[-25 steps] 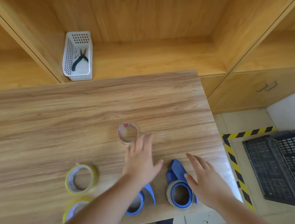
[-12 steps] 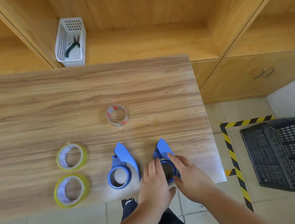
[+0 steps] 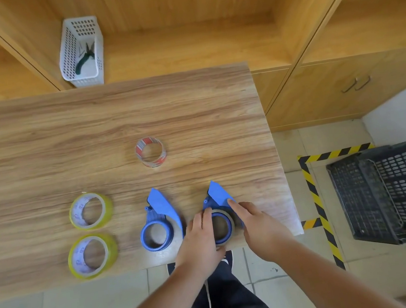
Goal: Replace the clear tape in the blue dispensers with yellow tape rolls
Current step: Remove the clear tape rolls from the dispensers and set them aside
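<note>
Two blue dispensers lie near the table's front edge. The left dispenser (image 3: 160, 223) holds no roll in its ring. The right dispenser (image 3: 218, 196) still carries a clear tape roll (image 3: 224, 226). My left hand (image 3: 200, 237) grips that roll from the left, while my right hand (image 3: 257, 222) presses on the dispenser's right side, index finger on the blue blade cover. A removed clear roll with red print (image 3: 150, 152) stands further back, mid-table. Two yellow tape rolls lie flat at the left: the far one (image 3: 90, 211) and the near one (image 3: 92, 255).
A white perforated basket (image 3: 81, 53) with pliers stands on the shelf behind the wooden table (image 3: 39, 150). The table's right edge is close to my right hand. A black plastic crate (image 3: 390, 192) sits on the floor at right, inside yellow-black floor tape.
My left hand came back from the clear roll at mid-table and now grips the roll in the right dispenser. My right hand closed onto that dispenser. The view shifted forward.
</note>
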Tool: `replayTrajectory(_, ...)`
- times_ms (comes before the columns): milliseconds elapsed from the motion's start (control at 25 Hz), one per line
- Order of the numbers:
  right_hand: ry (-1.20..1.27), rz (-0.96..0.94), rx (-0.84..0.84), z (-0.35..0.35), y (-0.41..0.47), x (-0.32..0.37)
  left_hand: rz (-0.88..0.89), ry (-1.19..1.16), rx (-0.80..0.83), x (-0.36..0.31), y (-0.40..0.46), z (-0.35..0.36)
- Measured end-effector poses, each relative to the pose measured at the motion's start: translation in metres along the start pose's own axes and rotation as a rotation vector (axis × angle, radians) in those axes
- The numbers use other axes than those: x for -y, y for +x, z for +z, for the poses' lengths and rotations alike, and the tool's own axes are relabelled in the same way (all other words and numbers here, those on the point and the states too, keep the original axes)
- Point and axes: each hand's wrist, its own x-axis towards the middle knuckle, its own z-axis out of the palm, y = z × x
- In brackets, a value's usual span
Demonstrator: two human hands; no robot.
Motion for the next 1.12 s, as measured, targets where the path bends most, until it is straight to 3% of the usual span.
replayTrajectory(480,-0.069,-0.022,-0.004,-0.004,0.003,-0.003,0.053,-0.045,-0.016,-0.009,-0.005,-0.013)
replayTrajectory(840,-0.067,-0.034,0.005,-0.008,-0.001,0.0,0.116,-0.159,-0.175,-0.019,-0.011,-0.072)
replayTrajectory(1120,-0.05,0.033,-0.195,-0.034,0.012,0.006,0.067,-0.151,-0.171,-0.032,0.067,-0.125)
